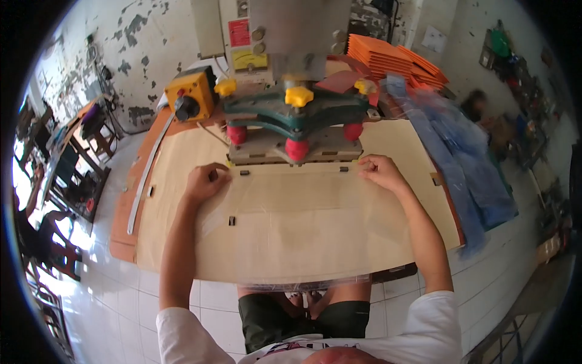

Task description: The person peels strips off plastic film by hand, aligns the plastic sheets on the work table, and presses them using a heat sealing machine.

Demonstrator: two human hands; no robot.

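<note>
A clear plastic sheet (291, 227) lies over the pale board (163, 236). My left hand (209, 181) is closed at the sheet's far left corner, and my right hand (382, 172) pinches its far right corner. Between and beyond my hands stands the machine's press head (297, 121), dark green with yellow knobs (299, 96) and red rounded parts (297, 149). Its metal bar (294, 151) is just past the sheet's far edge. Small dark stops (244, 173) sit on the board near that edge.
A yellow control box (191, 94) stands at the back left, near a metal ruler (148, 176). Orange stacked pieces (388, 57) lie at the back right. Blue plastic sheets (461, 161) hang over the right edge. A person (36, 236) is at the far left.
</note>
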